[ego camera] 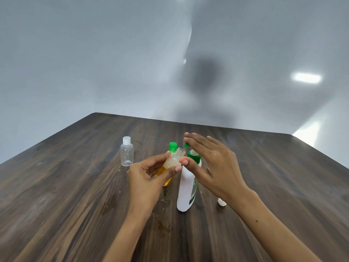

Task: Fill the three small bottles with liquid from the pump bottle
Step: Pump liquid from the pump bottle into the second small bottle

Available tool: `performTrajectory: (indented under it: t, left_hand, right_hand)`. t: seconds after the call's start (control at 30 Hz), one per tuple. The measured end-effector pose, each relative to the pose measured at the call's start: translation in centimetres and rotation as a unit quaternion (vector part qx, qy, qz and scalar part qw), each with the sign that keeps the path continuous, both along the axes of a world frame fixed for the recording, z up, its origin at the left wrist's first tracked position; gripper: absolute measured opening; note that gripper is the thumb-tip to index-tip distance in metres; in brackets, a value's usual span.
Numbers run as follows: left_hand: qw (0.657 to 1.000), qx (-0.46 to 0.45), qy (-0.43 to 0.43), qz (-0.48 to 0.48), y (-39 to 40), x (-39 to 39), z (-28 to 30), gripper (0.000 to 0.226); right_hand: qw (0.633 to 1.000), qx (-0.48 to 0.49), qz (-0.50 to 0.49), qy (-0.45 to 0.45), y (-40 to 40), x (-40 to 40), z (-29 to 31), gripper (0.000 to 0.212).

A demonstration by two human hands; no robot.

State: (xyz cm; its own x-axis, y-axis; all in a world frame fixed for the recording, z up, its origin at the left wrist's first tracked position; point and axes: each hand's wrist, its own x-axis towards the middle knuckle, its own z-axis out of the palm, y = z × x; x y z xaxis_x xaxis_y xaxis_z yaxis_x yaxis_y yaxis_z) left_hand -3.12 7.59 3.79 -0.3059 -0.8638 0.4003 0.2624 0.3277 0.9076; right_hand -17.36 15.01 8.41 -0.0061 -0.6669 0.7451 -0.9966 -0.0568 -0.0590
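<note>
Right hand (pixel 211 163), fingers straight and spread, lies flat over the green pump head (pixel 192 155) of the white pump bottle (pixel 186 191), ready to press. Just beside it, the left hand (pixel 145 178) pinches an uncapped small bottle (pixel 172 159), tilted with its mouth toward the spout; it looks partly filled, so this one seems under way. A loose white cap (pixel 221 202) sits near the right wrist. Behind the held bottle stands a green-capped bottle (pixel 172 147) of yellow liquid, possibly finished. Farther left on the table (pixel 75 186), a clear capped bottle (pixel 127 154) looks empty and awaits filling.
</note>
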Motion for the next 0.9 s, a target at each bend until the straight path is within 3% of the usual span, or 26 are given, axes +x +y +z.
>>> performTrajectory:
  t: [0.17, 0.33, 0.57, 0.9]
  left_hand:
    - [1.000, -0.003, 0.006, -0.004, 0.2, 0.0, 0.2, 0.058]
    - [1.000, -0.003, 0.014, -0.009, 0.2, -0.1, 0.6, 0.048]
    - [1.000, -0.004, 0.027, -0.015, 0.2, -0.1, 0.6, 0.064]
    - [0.999, -0.005, 0.031, -0.018, 0.4, 0.0, 0.7, 0.058]
  right_hand:
    - [1.000, -0.007, -0.009, 0.002, 0.0, 0.5, -0.9, 0.071]
    - [1.000, -0.003, -0.007, 0.023, 0.2, -0.1, 0.0, 0.070]
    - [1.000, -0.007, -0.005, 0.006, 0.0, 0.4, -0.7, 0.069]
    - [1.000, -0.008, -0.013, 0.025, 0.0, 0.3, -0.6, 0.065]
